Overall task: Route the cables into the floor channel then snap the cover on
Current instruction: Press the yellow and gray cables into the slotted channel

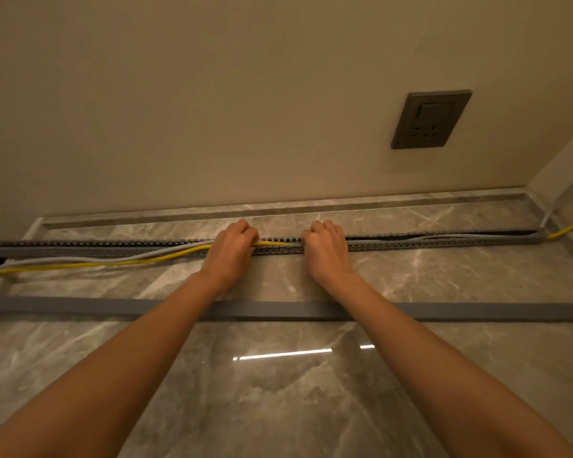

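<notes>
Across the middle of the frame: grey slotted floor channel point(411, 246) runs left to right on the marble floor point(278, 391), close to the wall.
Cables, right half: look tucked down inside the channel, then pop out at the far right end and head up the corner.
Cables, left half: yellow cable point(113, 263) and grey cable point(113, 257) lie loose on the floor just in front of the channel, climbing over its near wall about where the left hand is.
Left hand point(232, 249): knuckles up, fingers curled over the channel and wrapped on the yellow cable, which shows again on its right side. My guess is it's feeding the next bit in. Can't say if the grey one is in that grip too.
Right hand point(325, 249): also curled over the channel, a short gap away. Probably pinning the seated part so it doesn't spring back out, but the fingertips are hidden, so can't tell what it grasps.
Cover point(80, 307): long grey strip lying flat across the lower-middle, under both forearms, well apart from the channel. Not snapped on yet.
Progress: roughly half routed, I'd say.
</notes>
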Demonstrator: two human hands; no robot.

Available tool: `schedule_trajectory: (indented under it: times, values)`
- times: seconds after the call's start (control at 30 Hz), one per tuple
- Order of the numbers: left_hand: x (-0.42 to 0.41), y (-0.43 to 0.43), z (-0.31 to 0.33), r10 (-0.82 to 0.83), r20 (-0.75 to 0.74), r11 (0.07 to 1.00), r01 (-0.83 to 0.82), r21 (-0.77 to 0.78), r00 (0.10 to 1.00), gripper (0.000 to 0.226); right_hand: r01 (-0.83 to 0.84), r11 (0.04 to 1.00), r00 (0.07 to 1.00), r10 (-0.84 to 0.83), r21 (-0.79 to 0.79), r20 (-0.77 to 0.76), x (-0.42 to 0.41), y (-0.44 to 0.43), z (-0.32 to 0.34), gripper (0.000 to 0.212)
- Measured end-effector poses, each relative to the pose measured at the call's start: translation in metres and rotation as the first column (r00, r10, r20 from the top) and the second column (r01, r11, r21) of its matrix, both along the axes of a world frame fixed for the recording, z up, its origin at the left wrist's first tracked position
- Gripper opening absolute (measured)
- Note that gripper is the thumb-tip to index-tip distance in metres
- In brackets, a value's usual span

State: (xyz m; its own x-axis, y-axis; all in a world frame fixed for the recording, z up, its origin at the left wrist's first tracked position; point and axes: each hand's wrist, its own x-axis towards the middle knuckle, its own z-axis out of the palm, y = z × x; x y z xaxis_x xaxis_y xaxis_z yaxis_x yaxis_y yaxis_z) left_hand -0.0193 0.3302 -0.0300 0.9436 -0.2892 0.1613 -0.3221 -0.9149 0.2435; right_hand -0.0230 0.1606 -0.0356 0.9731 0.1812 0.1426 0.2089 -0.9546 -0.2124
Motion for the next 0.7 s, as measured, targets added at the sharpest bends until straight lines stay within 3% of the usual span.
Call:
schedule_trajectory:
  times: [0.1, 0.17, 0.3, 0.43, 0.57, 0.7]
  values:
    - [0.005, 0.026, 0.003, 0.07, 0.002, 0.997, -0.07, 0.021, 0.998, 0.022, -0.04, 0.999, 0.995, 0.037, 0.028, 0.094, -0.001, 0.026, -0.002, 0.021]
    - [0.008, 0.042, 0.005, 0.091, -0.044, 0.995, -0.089, 0.043, 0.995, 0.022, -0.076, 0.995, 0.996, 0.073, 0.064, 0.059, -0.001, 0.045, -0.002, 0.026]
    - [0.011, 0.064, 0.006, -0.029, -0.042, 0.997, 0.032, 0.075, 0.999, 0.02, -0.06, 0.993, 0.997, 0.064, 0.098, -0.043, 0.001, 0.077, -0.001, 0.029]
    - [0.014, 0.073, 0.003, -0.189, -0.022, 0.974, 0.19, 0.126, 0.982, 0.016, 0.068, 0.986, 0.994, -0.054, 0.151, -0.098, 0.001, 0.092, 0.0, 0.025]
    - [0.02, 0.07, 0.008, -0.179, -0.123, 0.938, 0.207, 0.279, 0.976, 0.023, 0.107, 0.979, 0.984, -0.08, 0.174, -0.157, 0.002, 0.094, 0.003, 0.023]
    - [0.025, 0.073, 0.009, -0.185, -0.135, 0.947, 0.214, 0.239, 0.973, 0.018, 0.154, 0.97, 0.982, -0.128, 0.188, -0.142, 0.002, 0.1, 0.002, 0.021]
